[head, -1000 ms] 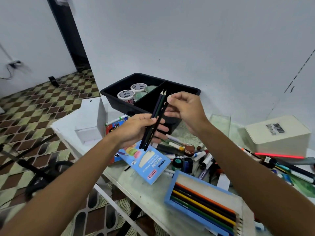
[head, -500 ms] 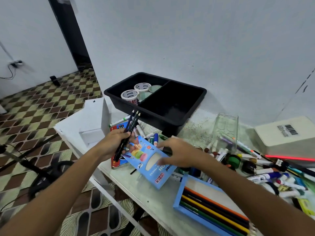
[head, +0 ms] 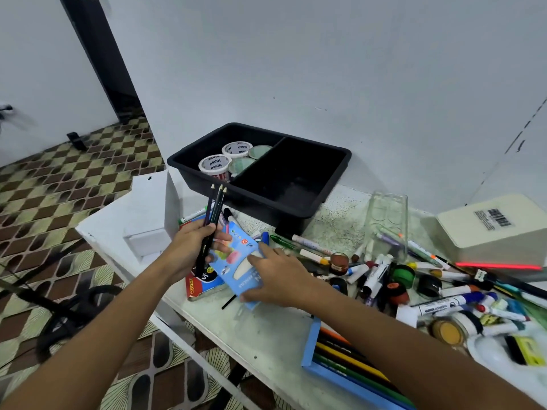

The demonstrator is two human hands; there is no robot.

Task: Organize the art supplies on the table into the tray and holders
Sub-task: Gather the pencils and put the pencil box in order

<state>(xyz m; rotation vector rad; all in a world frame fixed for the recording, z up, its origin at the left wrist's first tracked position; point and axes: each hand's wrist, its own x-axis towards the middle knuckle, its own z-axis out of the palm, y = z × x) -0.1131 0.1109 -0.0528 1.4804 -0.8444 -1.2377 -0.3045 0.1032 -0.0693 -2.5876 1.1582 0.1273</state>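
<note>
Three dark pencils (head: 214, 214) stand nearly upright, points up, gripped around their lower shafts by the left hand (head: 192, 250) above the table (head: 266, 329) edge. At 3 o'clock from that hand, the right hand (head: 275, 273) lies on a light-blue pencil box (head: 239, 267), fingers spread over its upper end and thumb curled at its lower edge, so the box is grasped while lying on the table. The box partly overlaps a red and blue packet (head: 204, 287) beneath it.

At 12 o'clock from the pencils sits the black tray (head: 334, 179), divided into two compartments. The left compartment holds two white-lidded jars (head: 214, 166) and two pale green lids (head: 259, 151); the contents of the right compartment cannot be made out. At 3 o'clock from the tray a clear holder (head: 387, 220) stands upright, with a cream box (head: 491, 232) bearing a barcode label further toward 3 o'clock.

Between the right hand and the cream box lies a loose heap of markers (head: 376, 270), pens and small paint pots. At 6 o'clock from the heap, an open blue case of coloured pencils (head: 349, 362) lies partly hidden under the right forearm. At 9 o'clock from the left hand a white box (head: 148, 214) rests on the table corner.
</note>
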